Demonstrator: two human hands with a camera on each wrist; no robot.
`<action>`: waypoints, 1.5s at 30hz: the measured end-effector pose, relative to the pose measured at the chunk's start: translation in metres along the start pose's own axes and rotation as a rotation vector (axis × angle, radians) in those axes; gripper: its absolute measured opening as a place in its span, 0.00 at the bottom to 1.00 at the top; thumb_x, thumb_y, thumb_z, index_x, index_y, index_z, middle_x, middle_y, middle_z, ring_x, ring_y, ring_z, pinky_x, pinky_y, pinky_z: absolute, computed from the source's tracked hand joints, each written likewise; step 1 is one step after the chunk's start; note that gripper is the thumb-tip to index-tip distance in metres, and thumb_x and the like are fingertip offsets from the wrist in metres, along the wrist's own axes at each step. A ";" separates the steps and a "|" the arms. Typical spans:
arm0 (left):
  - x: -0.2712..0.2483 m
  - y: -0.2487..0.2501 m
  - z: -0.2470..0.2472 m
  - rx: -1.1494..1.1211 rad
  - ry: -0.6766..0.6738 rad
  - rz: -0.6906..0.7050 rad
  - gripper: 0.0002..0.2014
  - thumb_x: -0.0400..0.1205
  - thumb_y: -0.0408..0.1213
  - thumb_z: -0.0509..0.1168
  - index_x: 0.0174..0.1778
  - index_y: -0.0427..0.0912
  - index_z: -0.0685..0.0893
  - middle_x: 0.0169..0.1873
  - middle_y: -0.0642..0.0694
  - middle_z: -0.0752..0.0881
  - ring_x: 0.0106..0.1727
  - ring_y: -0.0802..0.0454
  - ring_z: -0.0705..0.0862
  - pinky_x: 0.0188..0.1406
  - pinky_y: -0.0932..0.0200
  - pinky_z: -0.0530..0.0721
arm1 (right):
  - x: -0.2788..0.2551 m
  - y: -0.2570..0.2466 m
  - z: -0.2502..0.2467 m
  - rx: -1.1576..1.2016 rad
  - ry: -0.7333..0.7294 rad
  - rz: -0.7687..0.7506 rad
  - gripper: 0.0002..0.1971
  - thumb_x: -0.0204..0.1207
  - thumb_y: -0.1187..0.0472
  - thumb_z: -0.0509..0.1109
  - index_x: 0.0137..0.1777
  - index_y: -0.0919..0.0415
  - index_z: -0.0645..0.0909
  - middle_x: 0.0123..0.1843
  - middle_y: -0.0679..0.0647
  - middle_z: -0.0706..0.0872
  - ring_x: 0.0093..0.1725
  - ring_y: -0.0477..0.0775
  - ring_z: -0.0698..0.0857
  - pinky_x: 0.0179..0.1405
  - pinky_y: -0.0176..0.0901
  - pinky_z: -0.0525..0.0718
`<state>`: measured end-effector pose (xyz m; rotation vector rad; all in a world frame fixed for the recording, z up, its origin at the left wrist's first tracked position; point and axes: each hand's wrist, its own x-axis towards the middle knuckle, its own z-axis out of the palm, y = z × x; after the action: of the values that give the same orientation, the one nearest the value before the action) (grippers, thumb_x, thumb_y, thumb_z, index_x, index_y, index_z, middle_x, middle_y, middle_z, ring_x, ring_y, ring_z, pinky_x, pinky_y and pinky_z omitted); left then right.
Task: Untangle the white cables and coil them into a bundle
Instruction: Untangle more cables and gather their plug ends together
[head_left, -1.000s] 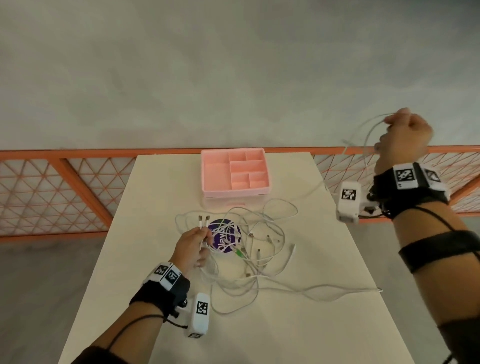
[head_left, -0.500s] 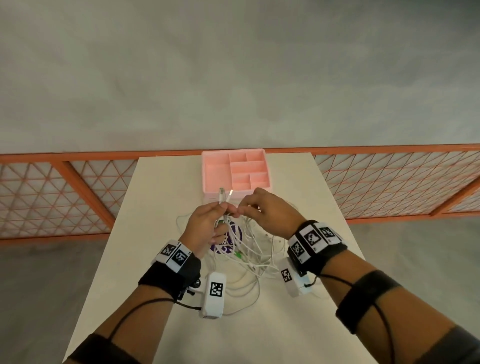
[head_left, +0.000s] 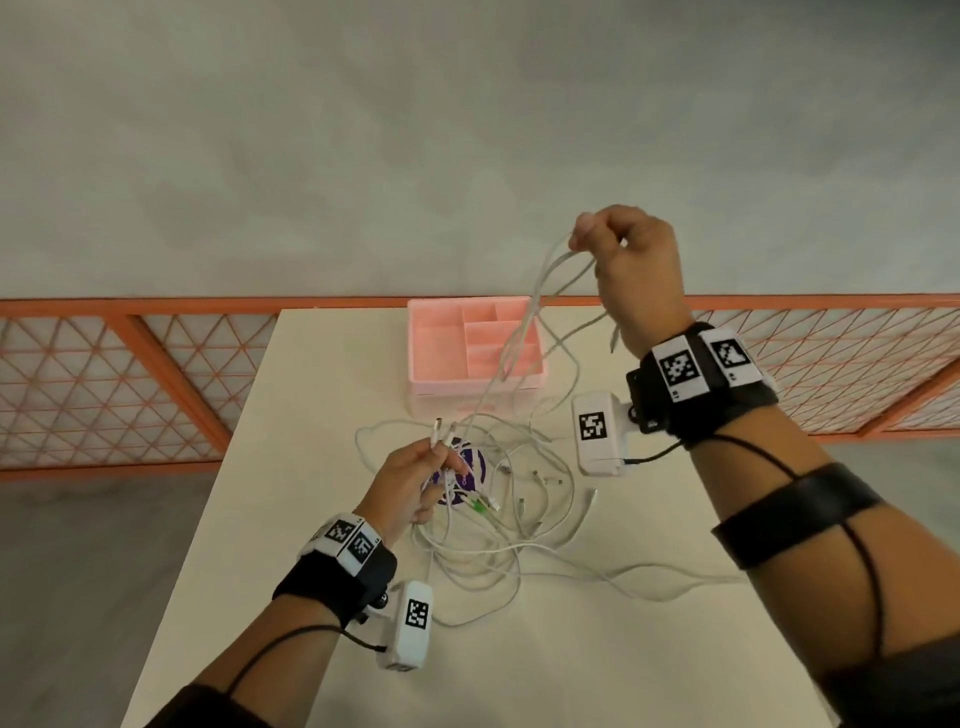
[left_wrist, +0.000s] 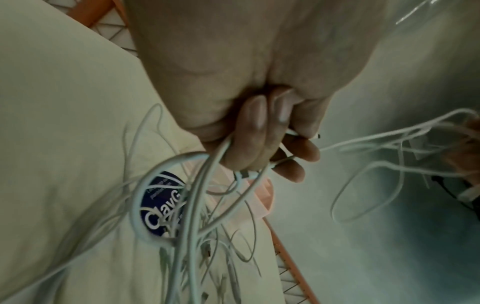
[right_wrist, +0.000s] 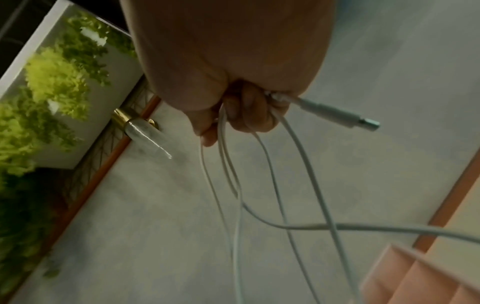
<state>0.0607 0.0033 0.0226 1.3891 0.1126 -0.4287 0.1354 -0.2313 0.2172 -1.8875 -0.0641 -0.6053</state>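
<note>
- The table (head_left: 322, 597) is big and pale. It fills the low middle of the head view.
- The pink tray (head_left: 441, 343) sits at the far edge, at 12 o'clock from the pile. It has little boxes inside. Nothing lies in them, though raised cords cross in front of it.
- The cables (head_left: 498, 540) lie in a messy white pile in the middle of the table. Many loops cross each other. One long end trails off toward 3 o'clock.
- A purple sticker (head_left: 470, 470) peeks out under the pile.
- The right hand (head_left: 631, 260) is up high, at 1 o'clock from the pile. Its fingers curl tight round a few cords and one plug. Loops hang down from it to the pile.
- The left hand (head_left: 410, 483) is low, just at 9 o'clock of the pile. It pinches some cords, and two plug ends stick up past the fingers.
- I think the cords are light, soft and bendy. They look smooth, so they may slip through fingers.
- I think they snag easily. A hard pull could make knots tighter.
- A good place to hold is close to a plug. The plug is hard and stops the cord from sliding out.
- The job looks only part done. Most cords are not yet free or coiled.
</note>
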 end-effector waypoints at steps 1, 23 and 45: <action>0.001 0.001 -0.002 0.018 0.007 0.015 0.16 0.91 0.37 0.56 0.43 0.36 0.84 0.50 0.30 0.86 0.17 0.59 0.58 0.18 0.67 0.54 | 0.002 0.005 -0.005 -0.006 0.039 0.009 0.15 0.82 0.56 0.68 0.32 0.50 0.83 0.37 0.49 0.86 0.39 0.39 0.82 0.43 0.35 0.76; -0.008 0.039 0.023 -0.088 -0.035 0.131 0.17 0.90 0.40 0.56 0.58 0.31 0.87 0.61 0.44 0.89 0.22 0.55 0.56 0.16 0.65 0.57 | -0.122 0.153 -0.006 -0.669 -0.615 0.462 0.17 0.83 0.60 0.62 0.71 0.55 0.80 0.72 0.55 0.82 0.68 0.60 0.80 0.65 0.44 0.76; -0.009 0.016 0.012 -0.238 0.243 -0.006 0.13 0.91 0.34 0.52 0.44 0.38 0.79 0.24 0.45 0.77 0.16 0.57 0.63 0.17 0.68 0.60 | -0.112 0.077 0.050 0.061 -0.528 0.304 0.09 0.85 0.61 0.64 0.47 0.64 0.83 0.21 0.44 0.72 0.23 0.49 0.71 0.32 0.48 0.77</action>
<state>0.0564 -0.0043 0.0426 1.2016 0.3555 -0.2411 0.0821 -0.1910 0.0882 -1.9034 -0.1322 0.1083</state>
